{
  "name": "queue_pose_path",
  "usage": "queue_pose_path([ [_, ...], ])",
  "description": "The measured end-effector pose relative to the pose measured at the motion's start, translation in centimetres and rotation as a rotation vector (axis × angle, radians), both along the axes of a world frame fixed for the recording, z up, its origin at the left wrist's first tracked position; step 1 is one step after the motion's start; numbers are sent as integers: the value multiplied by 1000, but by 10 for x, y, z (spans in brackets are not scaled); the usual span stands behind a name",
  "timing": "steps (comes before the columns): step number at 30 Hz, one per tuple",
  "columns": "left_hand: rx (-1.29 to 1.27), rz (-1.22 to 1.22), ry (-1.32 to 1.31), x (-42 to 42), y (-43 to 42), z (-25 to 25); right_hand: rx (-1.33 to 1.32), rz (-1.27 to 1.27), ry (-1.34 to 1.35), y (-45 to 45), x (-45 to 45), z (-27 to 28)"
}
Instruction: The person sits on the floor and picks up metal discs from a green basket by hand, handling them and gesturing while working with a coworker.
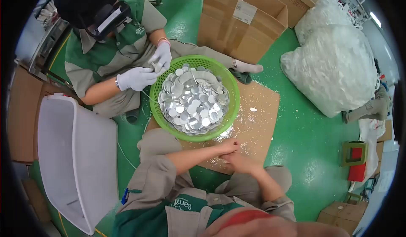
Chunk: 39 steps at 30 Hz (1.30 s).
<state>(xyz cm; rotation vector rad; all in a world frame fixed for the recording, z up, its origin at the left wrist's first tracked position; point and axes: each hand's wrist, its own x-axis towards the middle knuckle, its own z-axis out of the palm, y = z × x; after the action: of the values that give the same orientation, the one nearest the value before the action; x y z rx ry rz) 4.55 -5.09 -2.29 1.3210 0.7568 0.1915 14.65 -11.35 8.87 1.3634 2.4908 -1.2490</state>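
My left hand (229,146) and my right hand (240,162) are bare and meet above a flattened cardboard sheet (258,122), just outside the near rim of a green plastic basket (231,110). The fingers of both look closed and pressed together; whatever may be between them is too small or hidden to make out. Heaped in the basket are many shiny round metal discs (192,106). Some curved stacks of discs (203,77) lie on top of the heap.
Across the basket sits a co-worker (110,46) whose white-gloved hands (137,78) are together at its rim. A large white tub (95,152) stands at left. Behind are an open cardboard box (220,29) and big plastic bags (330,63). White bits litter the green floor (304,152).
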Motion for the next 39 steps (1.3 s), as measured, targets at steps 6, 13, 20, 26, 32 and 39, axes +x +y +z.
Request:
queue_pose_path([
  [6,-463,189,10,-3,10,11,223,-1111,1019,43,68,94],
  [13,-645,171,-39,-5,8,12,536,-1418,2101,21,197,96],
  [20,-671,200,-51,-7,7,11,478,-1379,2173,14,191,97],
  [26,-828,250,-200,-2,12,-10,445,-1431,2230,17,180,102],
  [32,-788,315,-81,-1,15,8,389,-1412,2201,19,183,93],
  [39,-768,239,-181,-1,15,-7,232,-1576,1920,33,181,82],
])
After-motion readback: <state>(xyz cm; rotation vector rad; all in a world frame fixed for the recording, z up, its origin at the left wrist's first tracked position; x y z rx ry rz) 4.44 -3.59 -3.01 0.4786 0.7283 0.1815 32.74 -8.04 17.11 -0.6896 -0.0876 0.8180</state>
